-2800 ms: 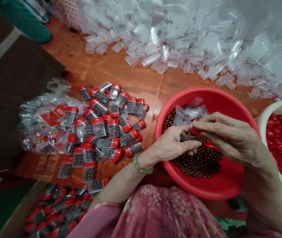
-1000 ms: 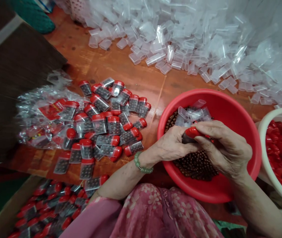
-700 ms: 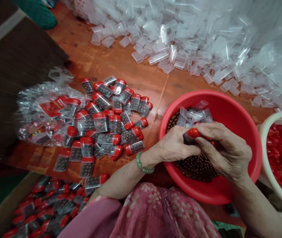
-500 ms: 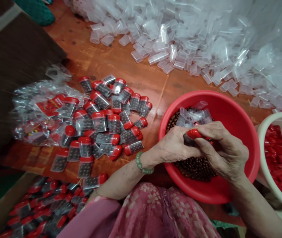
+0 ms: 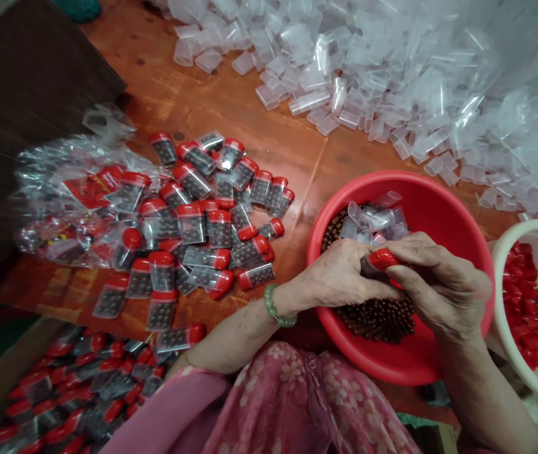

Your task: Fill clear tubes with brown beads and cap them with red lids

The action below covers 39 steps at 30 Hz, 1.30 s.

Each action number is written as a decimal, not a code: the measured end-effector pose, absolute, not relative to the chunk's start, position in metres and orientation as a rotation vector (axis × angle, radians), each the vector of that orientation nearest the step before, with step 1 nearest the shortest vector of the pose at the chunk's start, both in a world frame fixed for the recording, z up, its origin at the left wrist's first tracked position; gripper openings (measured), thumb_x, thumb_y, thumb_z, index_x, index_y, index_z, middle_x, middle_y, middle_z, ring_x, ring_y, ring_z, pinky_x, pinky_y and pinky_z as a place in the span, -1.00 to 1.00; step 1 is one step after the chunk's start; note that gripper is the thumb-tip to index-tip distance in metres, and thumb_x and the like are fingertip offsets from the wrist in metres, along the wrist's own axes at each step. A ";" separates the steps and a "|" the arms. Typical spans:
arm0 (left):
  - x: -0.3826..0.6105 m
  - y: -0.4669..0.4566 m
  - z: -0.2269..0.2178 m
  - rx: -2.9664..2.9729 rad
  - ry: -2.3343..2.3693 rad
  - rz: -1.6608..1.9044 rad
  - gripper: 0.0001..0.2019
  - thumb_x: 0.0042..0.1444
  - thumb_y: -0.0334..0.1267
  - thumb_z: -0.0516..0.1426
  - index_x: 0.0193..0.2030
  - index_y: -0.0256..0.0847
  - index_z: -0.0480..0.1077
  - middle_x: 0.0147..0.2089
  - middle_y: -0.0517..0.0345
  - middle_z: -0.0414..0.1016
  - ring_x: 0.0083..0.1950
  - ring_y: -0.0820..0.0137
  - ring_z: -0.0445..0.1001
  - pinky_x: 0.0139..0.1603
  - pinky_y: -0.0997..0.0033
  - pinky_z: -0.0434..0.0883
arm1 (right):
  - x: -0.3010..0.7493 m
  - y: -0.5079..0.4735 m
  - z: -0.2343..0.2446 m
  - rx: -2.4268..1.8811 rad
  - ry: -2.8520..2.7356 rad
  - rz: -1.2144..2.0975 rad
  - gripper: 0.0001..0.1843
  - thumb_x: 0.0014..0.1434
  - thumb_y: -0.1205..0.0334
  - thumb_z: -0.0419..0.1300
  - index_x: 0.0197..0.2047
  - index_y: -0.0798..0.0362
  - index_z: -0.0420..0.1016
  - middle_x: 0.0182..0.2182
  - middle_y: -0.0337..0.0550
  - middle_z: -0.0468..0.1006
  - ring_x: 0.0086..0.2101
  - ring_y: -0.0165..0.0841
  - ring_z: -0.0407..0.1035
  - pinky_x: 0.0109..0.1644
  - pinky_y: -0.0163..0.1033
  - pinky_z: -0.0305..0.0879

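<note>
Over the red basin [image 5: 443,202], my left hand [image 5: 339,271] is closed round a small clear plastic container [image 5: 370,267] of dark content, partly hidden by the fingers. A red cap [image 5: 383,258] sits at its right end. My right hand [image 5: 443,284] pinches at this cap with thumb and bent fingers. Below both hands, dark brown balls [image 5: 377,320] lie in the basin. Several clear, uncapped containers [image 5: 377,219] rest on the balls at the basin's far side.
Filled, red-capped containers [image 5: 219,228] lie on the wooden surface [image 5: 155,75] at left, beside clear plastic bags [image 5: 46,189]. More capped containers [image 5: 84,391] fill a lower spot. Clear plastic sleeves [image 5: 344,75] are heaped at the back. A white bucket [image 5: 499,277] holds red caps [image 5: 526,302].
Both hands have shifted slightly right with the container. More of the red cap shows between them. The view itself has moved a little.
</note>
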State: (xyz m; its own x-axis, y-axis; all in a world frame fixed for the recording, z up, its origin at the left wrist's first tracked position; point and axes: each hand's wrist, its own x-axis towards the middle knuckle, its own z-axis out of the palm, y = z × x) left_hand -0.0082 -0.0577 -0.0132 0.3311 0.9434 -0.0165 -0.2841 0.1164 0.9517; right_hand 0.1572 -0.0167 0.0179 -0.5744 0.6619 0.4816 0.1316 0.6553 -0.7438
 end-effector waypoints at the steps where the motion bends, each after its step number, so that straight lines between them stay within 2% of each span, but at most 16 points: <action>1: -0.008 -0.058 -0.014 1.075 0.768 1.056 -0.84 -0.02 -0.24 0.35 -0.42 -0.28 0.52 -0.39 0.25 0.44 -0.30 0.46 0.39 -0.17 0.42 0.41 | 0.157 -0.017 0.018 -0.614 -2.097 0.845 -0.48 0.15 0.48 0.35 0.11 -0.21 0.61 -0.22 -0.22 0.72 -0.24 -0.28 0.58 -0.13 -0.09 0.50; 4: -0.008 -0.057 -0.015 1.069 0.745 1.069 -0.87 -0.02 -0.27 0.33 -0.44 -0.28 0.51 -0.39 0.26 0.45 -0.32 0.47 0.37 -0.18 0.43 0.39 | 0.152 -0.021 0.015 -0.615 -2.108 0.780 -0.47 0.14 0.50 0.35 0.12 -0.18 0.60 -0.20 -0.19 0.72 -0.23 -0.25 0.57 -0.15 -0.08 0.50; 9: -0.011 -0.056 -0.014 1.003 0.722 1.043 -0.82 -0.07 -0.30 0.34 -0.51 -0.28 0.43 -0.46 0.31 0.34 -0.37 0.52 0.29 -0.28 0.48 0.32 | 0.149 -0.023 0.009 -0.590 -2.083 0.690 -0.46 0.16 0.46 0.35 0.16 -0.19 0.57 -0.24 -0.14 0.70 -0.23 -0.18 0.57 -0.18 -0.04 0.51; 12: -0.015 -0.055 -0.012 0.847 0.635 1.008 -0.74 -0.04 -0.18 0.38 -0.46 -0.27 0.43 -0.51 0.33 0.31 -0.46 0.57 0.24 -0.41 0.51 0.24 | 0.152 -0.020 0.010 -0.579 -2.216 0.624 -0.40 0.20 0.18 0.37 0.30 -0.14 0.43 -0.08 0.00 0.66 -0.13 -0.08 0.54 -0.13 0.05 0.52; 15: -0.018 -0.055 -0.011 0.702 0.598 0.917 -0.57 -0.01 0.07 0.38 -0.48 -0.27 0.41 -0.60 0.30 0.31 -0.58 0.58 0.23 -0.53 0.50 0.17 | 0.155 -0.018 0.012 -0.592 -2.439 0.462 -0.06 0.11 -0.11 0.40 0.44 0.01 0.18 0.10 0.18 0.56 0.01 0.06 0.46 0.00 0.18 0.48; 17: -0.018 -0.054 -0.011 0.639 0.585 0.877 -0.50 -0.05 0.16 0.37 -0.52 -0.29 0.40 -0.61 0.23 0.36 -0.59 0.56 0.29 -0.53 0.49 0.20 | 0.154 -0.018 0.011 -0.598 -2.535 0.329 0.06 0.08 -0.19 0.40 0.45 0.13 0.09 0.10 0.27 0.52 0.04 0.10 0.44 0.05 0.23 0.44; 20: -0.014 -0.053 -0.012 0.551 0.563 0.924 -0.48 -0.17 0.14 0.44 -0.52 -0.31 0.41 -0.55 0.19 0.43 -0.50 0.53 0.37 -0.43 0.48 0.29 | 0.151 -0.018 0.008 -0.593 -2.583 0.103 -0.01 0.14 -0.08 0.36 0.42 0.27 0.07 0.05 0.34 0.51 0.01 0.09 0.45 0.02 0.19 0.43; 23: -0.008 -0.053 -0.012 0.519 0.560 0.964 -0.47 -0.23 0.08 0.48 -0.57 -0.31 0.36 -0.55 0.24 0.38 -0.48 0.57 0.33 -0.38 0.48 0.26 | 0.150 -0.016 0.005 -0.569 -2.561 -0.069 -0.13 0.16 0.09 0.32 0.39 0.28 0.09 -0.02 0.29 0.54 -0.05 0.05 0.47 -0.05 0.13 0.44; 26: -0.003 -0.055 -0.010 0.491 0.527 0.960 -0.48 -0.20 0.06 0.47 -0.58 -0.31 0.34 -0.56 0.27 0.34 -0.50 0.59 0.27 -0.40 0.48 0.21 | 0.151 -0.016 0.005 -0.550 -2.511 -0.090 -0.21 0.16 0.08 0.27 0.35 0.28 0.16 -0.09 0.23 0.56 -0.12 0.01 0.48 -0.10 0.11 0.45; 31: 0.006 -0.055 -0.002 0.417 0.425 0.973 -0.54 -0.26 -0.05 0.50 -0.49 -0.32 0.40 -0.53 0.31 0.34 -0.48 0.59 0.25 -0.37 0.51 0.22 | 0.156 -0.017 0.007 -0.502 -2.416 -0.192 -0.27 0.16 0.06 0.26 0.27 0.34 0.26 -0.18 0.22 0.58 -0.21 -0.03 0.50 -0.18 0.07 0.46; 36: 0.011 -0.055 -0.003 0.393 0.467 0.950 -0.59 -0.24 -0.15 0.47 -0.57 -0.32 0.35 -0.58 0.30 0.30 -0.51 0.60 0.24 -0.39 0.49 0.21 | 0.158 -0.015 0.009 -0.543 -2.413 -0.181 -0.29 0.20 -0.02 0.21 0.33 0.13 0.23 -0.23 0.08 0.59 -0.27 -0.08 0.50 -0.22 0.04 0.45; 39: 0.004 -0.055 -0.004 0.364 0.455 0.917 -0.62 -0.16 -0.06 0.39 -0.61 -0.31 0.38 -0.57 0.17 0.39 -0.48 0.49 0.36 -0.31 0.42 0.34 | 0.157 -0.013 0.008 -0.515 -2.437 -0.091 -0.24 0.18 0.00 0.23 0.35 0.14 0.20 -0.21 0.11 0.60 -0.25 -0.07 0.50 -0.21 0.04 0.44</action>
